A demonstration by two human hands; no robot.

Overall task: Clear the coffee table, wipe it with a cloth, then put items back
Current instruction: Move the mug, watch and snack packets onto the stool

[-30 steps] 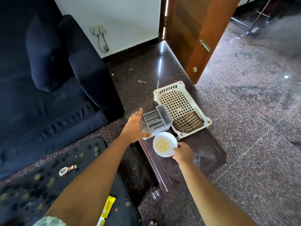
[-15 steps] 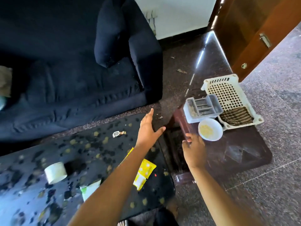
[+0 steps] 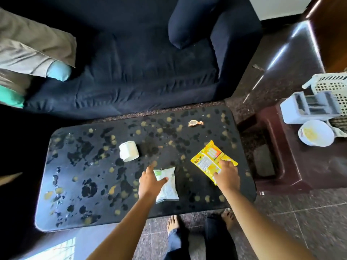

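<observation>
Near the table's (image 3: 93, 184) front edge, a spread left hand (image 3: 150, 182) covers the white packet (image 3: 168, 186); the right hand (image 3: 227, 176) touches the yellow packet (image 3: 208, 159), hold unclear. Loose pinches risk drops.

tabletop (image 3: 78, 184) open at left — cup (image 3: 129, 151) mid-table, watch (image 3: 195, 123) at far-right corner

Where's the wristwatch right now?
Head view: the wristwatch lies on the coffee table, far right, near the edge facing the sofa, beyond the yellow packet.
</observation>
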